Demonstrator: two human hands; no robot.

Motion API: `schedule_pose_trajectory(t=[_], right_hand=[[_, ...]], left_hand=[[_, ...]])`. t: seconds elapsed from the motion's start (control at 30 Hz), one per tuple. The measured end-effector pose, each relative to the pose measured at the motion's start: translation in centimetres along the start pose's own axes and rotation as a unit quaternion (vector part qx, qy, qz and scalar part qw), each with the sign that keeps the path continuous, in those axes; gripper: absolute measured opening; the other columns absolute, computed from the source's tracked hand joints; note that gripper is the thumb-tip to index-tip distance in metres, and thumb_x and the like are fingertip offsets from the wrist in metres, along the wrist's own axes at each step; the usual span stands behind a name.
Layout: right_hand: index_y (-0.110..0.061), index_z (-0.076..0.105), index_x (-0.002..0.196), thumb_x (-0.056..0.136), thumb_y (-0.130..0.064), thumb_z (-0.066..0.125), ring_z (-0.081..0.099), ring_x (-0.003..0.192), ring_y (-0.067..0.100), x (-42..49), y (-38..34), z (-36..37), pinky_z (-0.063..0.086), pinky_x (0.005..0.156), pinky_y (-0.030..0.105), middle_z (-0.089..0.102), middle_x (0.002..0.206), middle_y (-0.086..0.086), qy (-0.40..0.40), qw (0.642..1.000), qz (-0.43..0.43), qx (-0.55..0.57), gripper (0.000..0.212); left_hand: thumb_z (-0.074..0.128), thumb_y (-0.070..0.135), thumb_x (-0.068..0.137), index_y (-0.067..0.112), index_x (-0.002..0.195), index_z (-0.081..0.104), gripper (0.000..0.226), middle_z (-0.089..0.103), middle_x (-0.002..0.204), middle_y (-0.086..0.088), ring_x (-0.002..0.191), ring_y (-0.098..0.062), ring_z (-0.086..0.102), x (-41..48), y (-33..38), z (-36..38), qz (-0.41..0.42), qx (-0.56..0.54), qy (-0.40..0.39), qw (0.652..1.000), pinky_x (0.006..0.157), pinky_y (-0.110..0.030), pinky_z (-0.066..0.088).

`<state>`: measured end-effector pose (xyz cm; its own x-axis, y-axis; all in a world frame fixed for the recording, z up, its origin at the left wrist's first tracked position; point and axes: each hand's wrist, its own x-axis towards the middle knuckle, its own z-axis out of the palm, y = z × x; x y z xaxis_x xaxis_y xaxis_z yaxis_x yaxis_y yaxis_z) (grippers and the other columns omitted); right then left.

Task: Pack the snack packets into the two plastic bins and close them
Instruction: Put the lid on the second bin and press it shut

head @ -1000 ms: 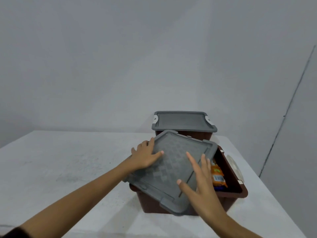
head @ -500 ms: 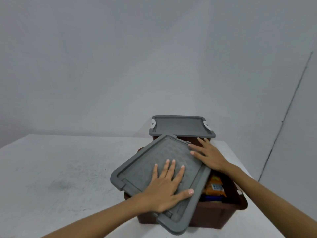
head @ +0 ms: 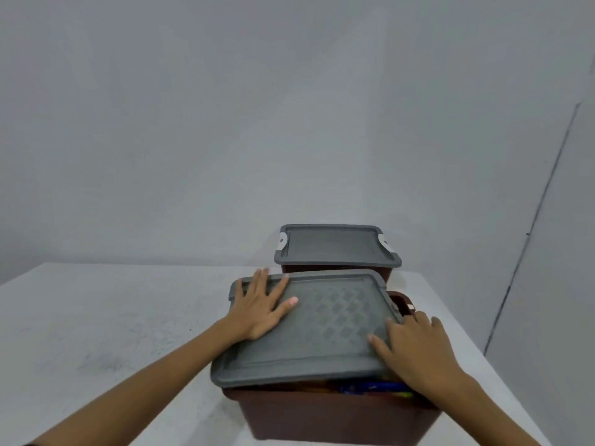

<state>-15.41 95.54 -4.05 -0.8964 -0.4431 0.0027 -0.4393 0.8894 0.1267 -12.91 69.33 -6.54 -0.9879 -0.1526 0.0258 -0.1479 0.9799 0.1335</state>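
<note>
– While both hands lie on the lid, how do the fingers stand?

– Left hand (head: 260, 309): fingers straight and spread, pressed flat on the far left corner of the grey lid (head: 322, 326). Right hand (head: 418, 346): fingers apart and nearly straight, resting on the lid's near right edge. Neither hand grips anything.

– Where does the lid sit relative to the near bin (head: 322, 416)?

– On top of it, but offset toward the left hand and slightly skewed. Its long axis runs left to right. The bin's right rim (head: 404, 299) is uncovered, and snack packets (head: 373, 388) show through a gap under the lid's near edge.

– Which correction applies?

– As a judgement: slide the lid rightward until square, then press down. The right hand is nearer the exposed rim.

– Surroundings?

– The far bin (head: 335, 249) stands just behind, lid seated level, a white latch (head: 384, 243) at its end. Both bins rest on a white table (head: 112, 317), near its right edge. Plain grey walls stand behind.
</note>
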Motion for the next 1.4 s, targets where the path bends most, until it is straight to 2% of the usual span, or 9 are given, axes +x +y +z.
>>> schedule_pose_trajectory(t=[0.13, 0.2, 0.3, 0.47, 0.7, 0.83, 0.93, 1.03, 1.4], right_hand=[[-0.023, 0.043, 0.062, 0.093, -0.055, 0.032, 0.056, 0.103, 0.017, 0.2, 0.7, -2.5, 0.022, 0.110, 0.048, 0.057, 0.083, -0.005, 0.001, 1.000, 0.009, 0.003, 0.046], [-0.023, 0.060, 0.091, 0.093, -0.055, 0.032, 0.051, 0.115, 0.020, 2.3, 1.3, -2.5, 0.022, 0.109, 0.049, 0.061, 0.109, 0.000, 0.032, 0.998, 0.019, 0.041, 0.042], [-0.027, 0.033, 0.141, 0.093, -0.058, 0.027, 0.029, 0.136, 0.029, 5.9, 1.4, -0.8, 0.018, 0.111, 0.053, 0.034, 0.146, 0.012, 0.032, 0.996, 0.017, 0.084, 0.057], [-0.031, 0.002, 0.149, 0.094, -0.059, 0.019, 0.003, 0.145, 0.034, 9.7, -1.0, 2.2, 0.012, 0.113, 0.055, 0.002, 0.157, 0.014, 0.014, 0.991, 0.004, 0.136, 0.064], [-0.028, 0.030, 0.143, 0.099, -0.042, 0.027, 0.029, 0.134, 0.026, 10.3, -0.2, 2.9, 0.029, 0.108, 0.044, 0.033, 0.144, 0.011, 0.117, 0.969, 0.019, 0.217, 0.046], [-0.023, 0.046, 0.132, 0.099, -0.039, 0.031, 0.036, 0.126, 0.031, 11.1, 0.1, 2.1, 0.033, 0.103, 0.043, 0.043, 0.132, 0.014, 0.066, 0.959, 0.024, 0.275, 0.040], [-0.015, 0.064, 0.086, 0.099, -0.037, 0.034, 0.050, 0.101, 0.030, 12.2, 0.9, 0.6, 0.038, 0.089, 0.036, 0.060, 0.095, 0.012, 0.075, 0.935, 0.038, 0.345, 0.039], [-0.013, 0.035, 0.050, 0.100, -0.032, 0.035, 0.038, 0.063, 0.015, 12.3, 0.8, -0.2, 0.028, 0.076, 0.030, 0.042, 0.058, 0.002, 0.095, 0.921, 0.032, 0.376, 0.053], [-0.002, 0.066, 0.110, 0.097, -0.033, 0.043, 0.047, 0.114, 0.036, 12.1, 0.3, -2.9, 0.034, 0.099, 0.038, 0.064, 0.115, 0.017, 0.108, 0.945, 0.024, 0.307, 0.042]], left_hand=[[-0.028, 0.089, 0.038, 0.037, 0.146, -0.009, 0.121, -0.016, 0.157, -0.006, 0.144, -0.024, -0.017, 0.6, 0.6, 0.4, 0.033, 0.015, -0.012, 0.999, 0.116, -0.050, -0.006], [-0.029, 0.089, 0.038, 0.041, 0.145, -0.007, 0.120, -0.017, 0.157, -0.004, 0.144, -0.023, -0.017, 0.6, 0.8, 0.7, 0.033, 0.008, -0.009, 0.999, 0.116, -0.051, -0.005], [-0.018, 0.083, 0.063, 0.041, 0.146, -0.005, 0.094, -0.016, 0.157, -0.003, 0.144, -0.023, -0.017, 0.4, 1.5, 0.8, -0.002, -0.004, 0.007, 1.000, 0.115, -0.054, -0.005], [0.014, 0.059, 0.094, 0.035, 0.148, -0.004, 0.061, -0.017, 0.157, -0.007, 0.144, -0.027, -0.018, 0.0, 3.5, 1.0, -0.063, 0.010, -0.003, 0.998, 0.113, -0.058, -0.007], [-0.002, 0.067, 0.083, 0.035, 0.146, 0.018, 0.073, 0.024, 0.150, -0.001, 0.140, -0.023, 0.021, 0.1, 0.8, -0.2, -0.071, 0.098, 0.084, 0.989, 0.110, -0.061, -0.005], [0.024, 0.055, 0.095, 0.037, 0.147, 0.016, 0.055, 0.011, 0.155, -0.008, 0.139, -0.035, 0.019, 0.4, -1.0, -0.6, -0.171, -0.140, 0.036, 0.975, 0.114, -0.051, 0.013], [0.027, 0.046, 0.098, 0.030, 0.148, 0.013, 0.055, 0.013, 0.154, -0.018, 0.141, -0.035, 0.018, 0.7, -1.0, -0.9, -0.181, -0.250, 0.015, 0.951, 0.115, -0.040, 0.016], [0.025, 0.045, 0.099, 0.030, 0.149, 0.007, 0.055, 0.012, 0.154, -0.020, 0.141, -0.036, 0.016, 0.5, -0.7, -0.8, -0.196, -0.256, 0.008, 0.947, 0.115, -0.042, 0.016], [0.028, 0.048, 0.097, 0.024, 0.149, -0.001, 0.065, 0.013, 0.150, -0.021, 0.138, -0.037, 0.023, -0.3, 0.3, -0.7, -0.202, -0.216, 0.004, 0.955, 0.114, -0.042, 0.021]])
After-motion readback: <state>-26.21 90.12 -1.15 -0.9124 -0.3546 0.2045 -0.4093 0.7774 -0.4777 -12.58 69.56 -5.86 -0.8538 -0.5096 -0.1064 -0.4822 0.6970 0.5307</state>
